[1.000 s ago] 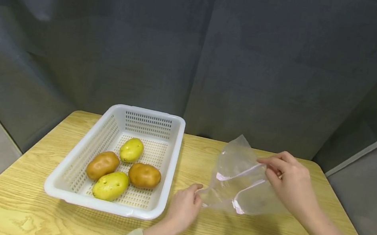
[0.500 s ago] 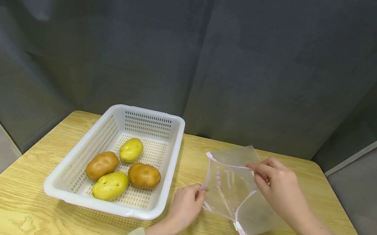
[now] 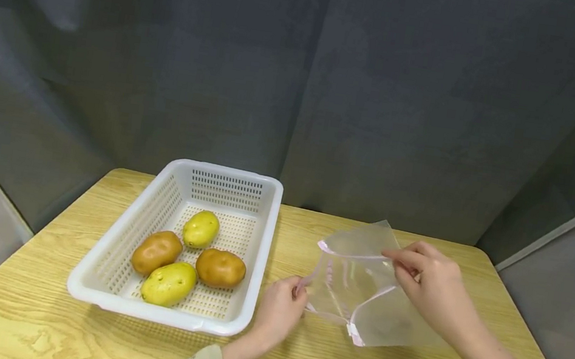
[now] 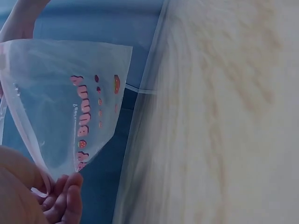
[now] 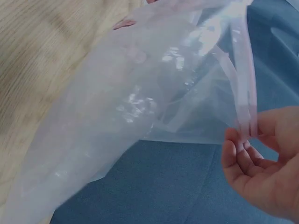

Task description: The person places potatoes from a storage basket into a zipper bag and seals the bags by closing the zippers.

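A clear zip bag [image 3: 346,289] with a pink-edged mouth is held up over the right part of the table, its mouth spread apart. My left hand [image 3: 280,307] pinches the mouth's left edge between thumb and fingers. On the opposite side, my right hand [image 3: 430,279] pinches the rim with thumb and fingertips. A white slider end [image 3: 355,334] hangs at the near corner. Pink printed lettering [image 4: 84,109] runs along the bag in the left wrist view. From the right wrist, the bag's body [image 5: 107,107] looks slack and has nothing in it.
Left of the hands stands a white perforated basket [image 3: 266,244]. Inside lie two brown potatoes [image 3: 156,252] and two yellow potatoes [image 3: 169,284]. The wood-grain table [image 3: 1,292] ends at dark curtains [image 3: 225,72] behind and grey panels at the sides.
The bag's mouth, narrow and folded one second ago, is now stretched wide. My right hand dipped left, then shifted back slightly right. My left hand stays near the basket, still pinching; the basket is unmoved.
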### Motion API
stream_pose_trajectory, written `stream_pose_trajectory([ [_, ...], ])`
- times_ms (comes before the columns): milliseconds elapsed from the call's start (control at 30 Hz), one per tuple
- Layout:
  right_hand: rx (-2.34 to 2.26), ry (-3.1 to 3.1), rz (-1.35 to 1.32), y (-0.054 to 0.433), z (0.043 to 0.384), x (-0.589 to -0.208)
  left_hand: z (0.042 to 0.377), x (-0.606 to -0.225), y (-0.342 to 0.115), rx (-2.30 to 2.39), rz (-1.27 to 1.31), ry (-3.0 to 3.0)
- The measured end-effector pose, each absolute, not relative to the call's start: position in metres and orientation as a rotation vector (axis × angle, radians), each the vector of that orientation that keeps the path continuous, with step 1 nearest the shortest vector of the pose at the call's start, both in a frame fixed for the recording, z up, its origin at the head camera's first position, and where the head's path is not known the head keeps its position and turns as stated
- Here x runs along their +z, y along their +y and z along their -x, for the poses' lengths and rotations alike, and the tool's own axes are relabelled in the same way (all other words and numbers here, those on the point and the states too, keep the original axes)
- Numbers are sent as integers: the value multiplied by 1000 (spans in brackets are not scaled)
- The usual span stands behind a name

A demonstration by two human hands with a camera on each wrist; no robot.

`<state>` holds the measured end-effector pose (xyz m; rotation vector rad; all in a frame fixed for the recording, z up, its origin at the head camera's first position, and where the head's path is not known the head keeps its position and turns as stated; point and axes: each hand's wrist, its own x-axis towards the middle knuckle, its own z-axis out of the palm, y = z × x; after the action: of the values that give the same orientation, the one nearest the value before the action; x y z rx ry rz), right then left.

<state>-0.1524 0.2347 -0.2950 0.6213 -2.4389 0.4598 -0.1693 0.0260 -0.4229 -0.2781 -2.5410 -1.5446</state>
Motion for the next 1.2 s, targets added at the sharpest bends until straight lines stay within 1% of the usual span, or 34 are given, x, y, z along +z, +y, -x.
stream_pose_trajectory([
  [500, 615, -2638, -683, 250, 148, -286, 178, -432, 22, -1594, 252, -2540],
  [733, 558, -2638, -625, 258, 147, -280, 183, -434, 19, -1660, 202, -2541],
  [1000, 548, -2534, -664, 252, 147, -285, 180, -429, 23, -1599, 228, -2514],
  [1200, 534, -2492, -652, 244, 144, -285, 180, -424, 31, -1666, 269, -2448],
])
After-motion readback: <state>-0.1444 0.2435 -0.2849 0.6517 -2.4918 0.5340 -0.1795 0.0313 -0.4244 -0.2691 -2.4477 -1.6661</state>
